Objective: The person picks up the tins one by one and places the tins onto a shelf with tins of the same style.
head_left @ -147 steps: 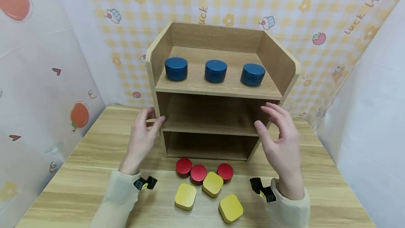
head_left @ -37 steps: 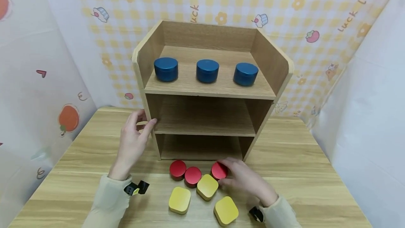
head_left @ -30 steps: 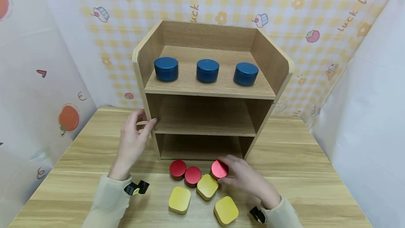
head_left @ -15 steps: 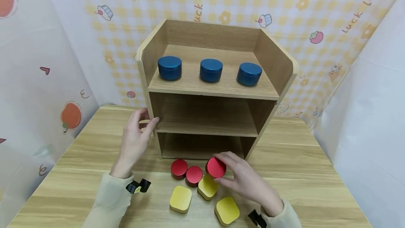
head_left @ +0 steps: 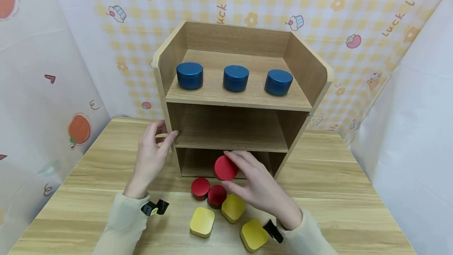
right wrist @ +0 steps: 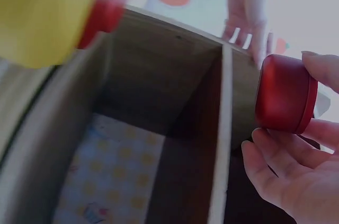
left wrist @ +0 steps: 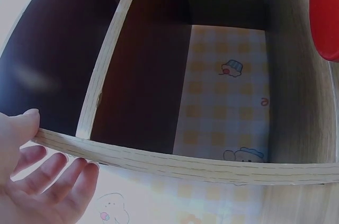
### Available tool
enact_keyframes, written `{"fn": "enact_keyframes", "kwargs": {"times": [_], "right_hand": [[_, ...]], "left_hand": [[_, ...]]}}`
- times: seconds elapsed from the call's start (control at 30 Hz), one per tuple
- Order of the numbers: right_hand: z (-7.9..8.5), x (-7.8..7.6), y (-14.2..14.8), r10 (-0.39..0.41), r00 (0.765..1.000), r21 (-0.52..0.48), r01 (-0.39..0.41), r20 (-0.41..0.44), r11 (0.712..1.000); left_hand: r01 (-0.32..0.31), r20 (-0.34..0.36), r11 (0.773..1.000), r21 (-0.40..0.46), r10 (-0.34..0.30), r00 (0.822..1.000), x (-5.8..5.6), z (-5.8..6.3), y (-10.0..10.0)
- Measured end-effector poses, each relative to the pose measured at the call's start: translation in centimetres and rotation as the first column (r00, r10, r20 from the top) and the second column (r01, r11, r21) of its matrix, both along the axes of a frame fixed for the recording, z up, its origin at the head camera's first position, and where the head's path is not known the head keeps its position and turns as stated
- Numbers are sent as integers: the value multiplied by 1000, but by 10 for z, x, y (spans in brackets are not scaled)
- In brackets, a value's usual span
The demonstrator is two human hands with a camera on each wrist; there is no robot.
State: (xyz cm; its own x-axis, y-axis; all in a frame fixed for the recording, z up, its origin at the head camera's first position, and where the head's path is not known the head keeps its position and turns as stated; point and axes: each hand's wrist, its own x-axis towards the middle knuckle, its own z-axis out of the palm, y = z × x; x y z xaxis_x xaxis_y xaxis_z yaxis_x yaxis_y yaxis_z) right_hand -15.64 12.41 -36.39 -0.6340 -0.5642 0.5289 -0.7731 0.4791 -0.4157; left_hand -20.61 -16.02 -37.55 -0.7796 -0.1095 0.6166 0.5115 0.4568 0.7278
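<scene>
My right hand (head_left: 262,184) pinches a red round tin (head_left: 225,168) between thumb and fingers, raised in front of the bottom tier. Its lidded side shows in the right wrist view, where the tin (right wrist: 283,94) appears near the middle shelf board. My left hand (head_left: 151,156) grips the left side panel of the small wooden shelf (head_left: 231,105), thumb at the front edge and fingers outside. Two more red tins (head_left: 200,187) touch each other on the table below. Several yellow rounded-square tins lie nearby, one yellow tin (head_left: 233,208) close beside the red pair.
Three blue round tins (head_left: 236,78) stand in a row on the top tier. The middle tier (head_left: 230,129) and bottom tier face forward. A wooden table (head_left: 318,176) carries everything, with patterned cloth (head_left: 354,11) behind and at both sides.
The right hand came down from beside the shelf's right side, took hold of the rightmost red tin, and lifted it up and left. The left hand stays at the side panel.
</scene>
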Motion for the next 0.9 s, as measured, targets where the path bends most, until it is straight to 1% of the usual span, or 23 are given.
{"fn": "enact_keyframes", "kwargs": {"times": [0.1,0.2,0.3,0.4,0.5,0.67,0.8,0.9], "right_hand": [[12,-8,-15,-2,1000,-9,2,8,1000],[20,-20,-29,0,1000,-28,0,17,1000],[22,-32,-39,-15,999,-51,16,33,999],[23,-43,-48,-59,997,-61,63,58,996],[22,-54,-55,-113,989,-43,118,91,992],[24,-71,-69,-156,977,-1,158,147,987],[27,-80,-75,-199,962,32,196,187,980],[30,-86,-80,-214,951,58,206,225,977]], "left_hand": [[0,0,1000,0,0,1000,0,0,0],[-4,-3,1000,2,4,1000,0,1,0],[-6,-5,1000,0,6,1000,0,0,0],[-1,-1,1000,-2,1,1000,0,0,-1],[-7,11,1000,2,7,1000,0,-1,-1],[-33,14,999,2,33,999,3,-1,-3],[-5,-3,1000,-7,5,1000,0,0,0],[0,-15,1000,-2,0,1000,-2,0,1]]}}
